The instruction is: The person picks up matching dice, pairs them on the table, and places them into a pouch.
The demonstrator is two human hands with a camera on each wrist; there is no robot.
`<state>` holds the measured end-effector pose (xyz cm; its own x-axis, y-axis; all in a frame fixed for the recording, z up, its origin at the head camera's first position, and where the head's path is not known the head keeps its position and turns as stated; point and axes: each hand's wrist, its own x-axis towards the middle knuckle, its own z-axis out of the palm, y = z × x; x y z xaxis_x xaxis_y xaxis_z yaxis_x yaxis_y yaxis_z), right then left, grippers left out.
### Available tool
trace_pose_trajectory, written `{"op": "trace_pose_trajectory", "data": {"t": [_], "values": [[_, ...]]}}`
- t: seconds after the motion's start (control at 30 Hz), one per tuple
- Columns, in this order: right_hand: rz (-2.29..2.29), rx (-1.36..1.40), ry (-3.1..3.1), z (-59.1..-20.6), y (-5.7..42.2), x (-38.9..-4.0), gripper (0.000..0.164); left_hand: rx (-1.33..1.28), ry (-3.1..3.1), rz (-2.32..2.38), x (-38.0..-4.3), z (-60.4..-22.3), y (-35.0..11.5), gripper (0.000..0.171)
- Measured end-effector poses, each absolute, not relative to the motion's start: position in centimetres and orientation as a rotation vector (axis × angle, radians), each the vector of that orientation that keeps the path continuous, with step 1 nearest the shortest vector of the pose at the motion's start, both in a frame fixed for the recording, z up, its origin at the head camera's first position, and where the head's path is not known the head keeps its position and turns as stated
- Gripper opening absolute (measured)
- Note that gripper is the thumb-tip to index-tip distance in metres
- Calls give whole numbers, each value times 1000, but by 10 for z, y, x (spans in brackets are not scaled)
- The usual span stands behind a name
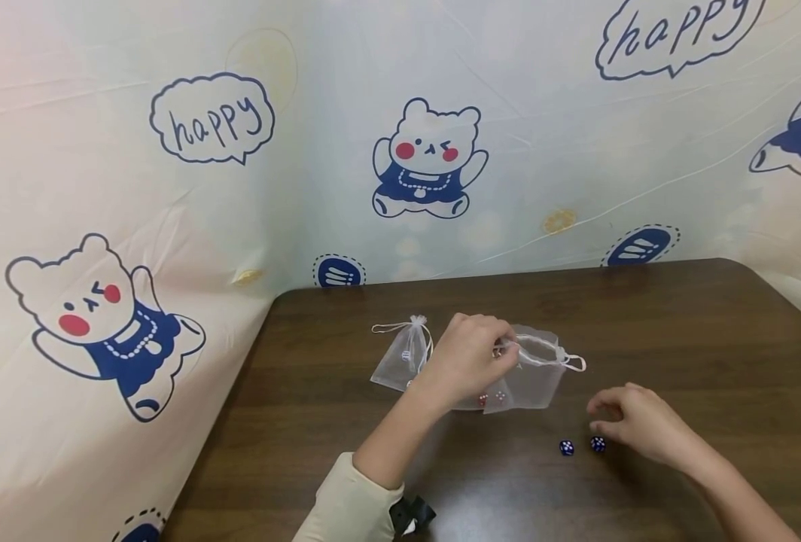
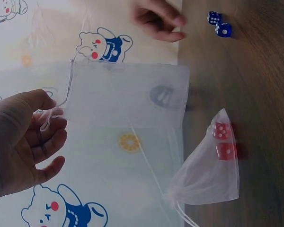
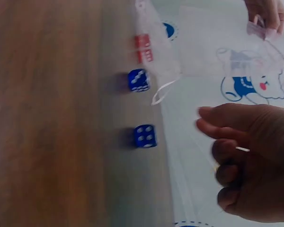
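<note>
My left hand (image 1: 475, 350) pinches the mouth edge of a sheer white drawstring pouch (image 1: 532, 384) between thumb and fingers. In the left wrist view that pouch (image 2: 128, 94) hangs flat from the hand, and I see no dice in it. My right hand (image 1: 644, 421) hovers just right of two blue dice, its fingers bent and holding nothing. The nearer blue die (image 1: 598, 444) lies below its fingertips; the other blue die (image 1: 566, 448) is a little farther left. Both dice rest on the table, apart from the hand in the right wrist view.
A closed sheer pouch (image 1: 390, 369) lies behind my left forearm. Another pouch (image 2: 203, 175) holds two red dice (image 2: 226, 151) and lies beside the held one. A black object (image 1: 410, 516) sits by my left sleeve. The brown table (image 1: 678, 339) ends at a printed curtain (image 1: 543, 150).
</note>
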<state>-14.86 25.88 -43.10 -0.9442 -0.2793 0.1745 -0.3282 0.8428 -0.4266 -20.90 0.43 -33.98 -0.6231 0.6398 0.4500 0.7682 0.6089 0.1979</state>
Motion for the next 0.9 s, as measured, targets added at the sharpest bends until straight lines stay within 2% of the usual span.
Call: {"op": "trace_pose_trajectory", "data": {"t": [0.6, 0.9], "values": [[565, 520, -3055, -447, 260, -145, 21, -1156, -2455, -511, -211, -343, 5, 7], [581, 405, -2873, -430, 264, -148, 11, -1164, -2446, -491, -211, -345, 5, 8]]}}
